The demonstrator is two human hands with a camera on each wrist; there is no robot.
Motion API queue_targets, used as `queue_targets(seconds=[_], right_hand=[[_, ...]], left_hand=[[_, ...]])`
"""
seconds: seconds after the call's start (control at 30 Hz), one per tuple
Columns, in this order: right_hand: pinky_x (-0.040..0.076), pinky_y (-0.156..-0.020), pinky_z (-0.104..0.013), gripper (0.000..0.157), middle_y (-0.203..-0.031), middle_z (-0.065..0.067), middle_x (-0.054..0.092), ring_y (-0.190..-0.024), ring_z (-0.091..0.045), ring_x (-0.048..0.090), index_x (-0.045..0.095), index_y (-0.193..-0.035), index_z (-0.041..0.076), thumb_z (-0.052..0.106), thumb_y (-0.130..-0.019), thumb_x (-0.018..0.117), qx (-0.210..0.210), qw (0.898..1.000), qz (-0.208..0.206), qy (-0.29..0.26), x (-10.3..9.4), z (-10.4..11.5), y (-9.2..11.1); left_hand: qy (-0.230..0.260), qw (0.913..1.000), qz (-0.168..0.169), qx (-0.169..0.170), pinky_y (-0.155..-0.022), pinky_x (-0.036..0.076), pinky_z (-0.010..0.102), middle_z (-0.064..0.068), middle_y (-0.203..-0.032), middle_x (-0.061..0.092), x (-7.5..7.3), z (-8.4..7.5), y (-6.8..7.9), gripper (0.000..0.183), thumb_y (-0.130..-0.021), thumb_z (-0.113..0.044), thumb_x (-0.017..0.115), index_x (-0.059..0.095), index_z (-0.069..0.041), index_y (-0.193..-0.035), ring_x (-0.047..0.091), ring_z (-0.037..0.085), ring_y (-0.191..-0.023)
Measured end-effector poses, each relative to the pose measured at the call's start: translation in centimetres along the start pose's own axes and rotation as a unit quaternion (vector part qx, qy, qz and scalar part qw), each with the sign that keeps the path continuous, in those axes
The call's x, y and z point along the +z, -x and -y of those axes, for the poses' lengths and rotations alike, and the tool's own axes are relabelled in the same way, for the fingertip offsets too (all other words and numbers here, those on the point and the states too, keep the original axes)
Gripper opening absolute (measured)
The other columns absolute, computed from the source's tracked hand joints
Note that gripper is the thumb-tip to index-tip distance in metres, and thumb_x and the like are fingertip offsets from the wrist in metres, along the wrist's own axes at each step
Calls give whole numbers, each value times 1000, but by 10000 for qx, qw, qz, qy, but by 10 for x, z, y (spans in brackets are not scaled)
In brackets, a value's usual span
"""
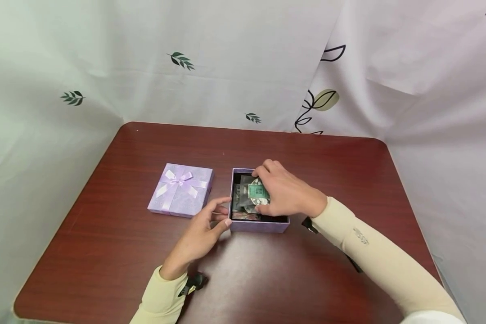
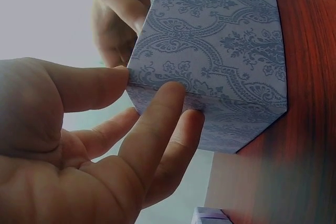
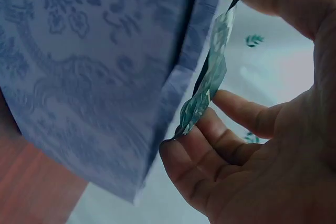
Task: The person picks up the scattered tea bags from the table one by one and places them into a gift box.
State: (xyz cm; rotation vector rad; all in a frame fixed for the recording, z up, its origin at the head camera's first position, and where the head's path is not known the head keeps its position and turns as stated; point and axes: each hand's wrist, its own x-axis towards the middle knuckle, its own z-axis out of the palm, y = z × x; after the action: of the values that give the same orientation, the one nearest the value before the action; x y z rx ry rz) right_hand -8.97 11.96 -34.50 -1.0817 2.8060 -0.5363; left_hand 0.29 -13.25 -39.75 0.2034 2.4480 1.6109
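An open purple patterned box (image 1: 259,226) stands on the table, with dark packets (image 1: 236,198) inside. My right hand (image 1: 285,191) reaches over its right side and pinches a packet with a green label (image 1: 258,191) between thumb and fingers. In the right wrist view the packet (image 3: 210,77) is seen edge-on at the box rim, its shiny film crinkled. My left hand (image 1: 204,231) touches the left side and near left corner of the box. Its extended fingers rest against the patterned wall (image 2: 210,40) in the left wrist view, the thumb near the rim.
Left of the box lies the purple lid (image 1: 182,189) with a ribbon bow. The reddish-brown table (image 1: 328,270) has rounded corners. White curtains (image 1: 227,67) with leaf prints hang behind it and along both sides.
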Motion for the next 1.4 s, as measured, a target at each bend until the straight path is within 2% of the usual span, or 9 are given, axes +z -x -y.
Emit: queue_targets(seconds=[0.33,0.57,0.83,1.13,1.4], right_hand=[[53,-85,-37,76,-119,-8,50,-104,-23,51,55,-137,5,40,-78,88,256,9985,459,164,27,4,-22],[52,-83,-36,71,-114,-7,49,-97,-21,52,57,-130,6,37,-75,90,198,9982,529,217,39,5,-27],[54,-84,-37,75,-115,-9,50,-94,-21,54,57,-135,6,38,-76,92,143,9978,580,276,47,3,-29],[55,-87,-37,84,-123,-10,54,-98,-20,58,53,-146,7,41,-79,90,186,9979,572,236,41,4,-24],[58,-91,-39,77,-129,-5,54,-100,-21,62,55,-147,11,39,-83,88,254,9994,216,-11,13,4,-2]], left_hand=[[-18,9999,55,-103,-104,54,50,14,-125,67,-1,-1,0,54,-100,-5,69,55,-18,-150,71,28,-117],[-42,9999,72,-75,-103,55,49,14,-125,67,-2,-1,0,54,-101,-5,69,54,-17,-151,71,28,-117],[-74,9999,50,61,-102,55,50,15,-124,67,-2,2,0,53,-101,-5,68,54,-15,-151,71,29,-116],[-36,10000,51,-66,-102,54,52,14,-125,67,0,0,0,54,-100,-4,69,54,-15,-151,71,29,-117],[-28,10000,51,-36,-104,54,51,15,-124,66,-1,1,-1,54,-100,-4,69,54,-15,-151,71,29,-117]])
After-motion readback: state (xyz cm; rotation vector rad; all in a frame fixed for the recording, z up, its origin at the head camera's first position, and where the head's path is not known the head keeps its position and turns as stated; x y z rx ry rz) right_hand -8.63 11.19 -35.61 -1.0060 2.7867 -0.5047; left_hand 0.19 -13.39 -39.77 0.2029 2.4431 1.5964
